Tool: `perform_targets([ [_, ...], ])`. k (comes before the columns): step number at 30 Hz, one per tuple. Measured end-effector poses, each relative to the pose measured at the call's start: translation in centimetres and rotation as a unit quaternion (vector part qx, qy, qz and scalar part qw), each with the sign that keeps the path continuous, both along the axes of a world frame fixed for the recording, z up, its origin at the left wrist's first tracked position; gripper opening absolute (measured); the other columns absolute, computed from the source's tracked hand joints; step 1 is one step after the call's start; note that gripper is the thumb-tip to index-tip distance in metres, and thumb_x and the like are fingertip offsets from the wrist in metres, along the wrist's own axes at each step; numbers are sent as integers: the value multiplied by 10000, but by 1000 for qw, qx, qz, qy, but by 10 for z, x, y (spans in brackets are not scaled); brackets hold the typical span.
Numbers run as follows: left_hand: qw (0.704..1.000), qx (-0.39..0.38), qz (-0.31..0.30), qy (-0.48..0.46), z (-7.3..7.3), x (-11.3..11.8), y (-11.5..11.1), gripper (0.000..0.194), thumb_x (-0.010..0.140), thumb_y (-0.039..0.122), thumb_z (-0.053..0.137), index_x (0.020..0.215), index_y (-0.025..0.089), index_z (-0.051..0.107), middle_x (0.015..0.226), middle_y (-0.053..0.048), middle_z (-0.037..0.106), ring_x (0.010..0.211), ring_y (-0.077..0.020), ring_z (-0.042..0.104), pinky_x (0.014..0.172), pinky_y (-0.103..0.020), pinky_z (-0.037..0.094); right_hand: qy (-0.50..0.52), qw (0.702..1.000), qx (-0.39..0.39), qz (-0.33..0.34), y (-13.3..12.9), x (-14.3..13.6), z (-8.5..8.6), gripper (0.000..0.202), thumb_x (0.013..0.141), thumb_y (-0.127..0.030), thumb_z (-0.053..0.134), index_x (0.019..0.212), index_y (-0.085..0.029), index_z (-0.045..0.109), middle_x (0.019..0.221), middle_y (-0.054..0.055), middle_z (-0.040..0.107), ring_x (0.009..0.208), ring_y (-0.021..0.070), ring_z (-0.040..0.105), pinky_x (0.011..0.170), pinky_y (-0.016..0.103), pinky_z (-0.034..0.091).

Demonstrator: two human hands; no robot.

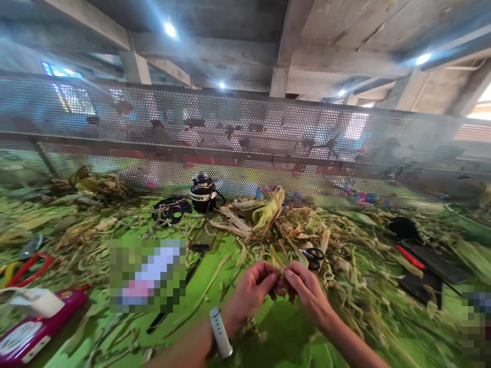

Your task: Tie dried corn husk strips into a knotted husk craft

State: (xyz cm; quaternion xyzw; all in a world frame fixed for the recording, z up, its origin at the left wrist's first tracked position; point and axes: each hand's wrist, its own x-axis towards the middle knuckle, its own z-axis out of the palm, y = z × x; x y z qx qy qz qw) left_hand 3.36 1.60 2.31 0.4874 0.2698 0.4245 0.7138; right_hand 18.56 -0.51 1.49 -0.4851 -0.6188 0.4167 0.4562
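My left hand and my right hand meet above the green tabletop, fingertips pinched close together. Between them is a small piece of pale corn husk, its pointed end sticking up past my fingers. Most of the piece is hidden by my fingertips. A white-strapped watch is on my left wrist. Just beyond my right hand lie dark-handled scissors among husk strips. Behind them rises a heap of dry corn husks, one broad yellow-green leaf on top.
A black jug with a white band stands near a perforated metal screen. To the left are a magenta power strip with a white plug and red-handled scissors. Dark flat objects lie right. People sit beyond the screen.
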Motion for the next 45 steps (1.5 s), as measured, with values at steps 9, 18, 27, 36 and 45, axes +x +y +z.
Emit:
perform_targets([
  [9, 1000, -13, -9, 4, 1, -2, 2, 378, 606, 459, 756, 710, 150, 564, 596, 13, 586, 522, -94, 503, 509, -228, 350, -49, 999, 18, -13, 2, 1, -5, 382, 852, -516, 434, 659, -188, 465, 549, -40, 418, 473, 94, 366, 423, 207, 304],
  [18, 1000, -9, 13, 14, 2, 0, -2, 347, 640, 453, 712, 733, 163, 545, 573, 48, 519, 514, -78, 432, 509, -225, 317, -83, 993, 73, -51, 2, -3, -7, 313, 841, -422, 450, 621, -200, 435, 531, -49, 363, 487, 100, 338, 452, 220, 287],
  [27, 999, -30, -17, -22, -2, -2, -4, 267, 697, 376, 672, 758, 158, 530, 591, 52, 498, 509, -62, 399, 503, -213, 267, -3, 1000, 6, -12, -1, -1, -10, 313, 829, -461, 456, 667, -193, 451, 525, -61, 357, 450, 84, 320, 413, 203, 263],
  [36, 999, -37, -7, -21, -3, 0, -4, 293, 670, 370, 715, 743, 161, 522, 600, 61, 471, 532, -63, 384, 527, -209, 279, 63, 995, -71, -8, -2, -4, -4, 245, 761, -398, 501, 650, -183, 458, 474, -73, 380, 409, 67, 335, 396, 187, 258],
  [45, 999, -32, -8, -24, 2, -1, -6, 263, 680, 357, 707, 736, 155, 547, 618, 56, 498, 544, -63, 412, 544, -206, 324, 176, 976, -126, -1, 0, -5, -8, 189, 707, -315, 541, 596, -173, 483, 443, -67, 418, 371, 56, 334, 368, 179, 231],
])
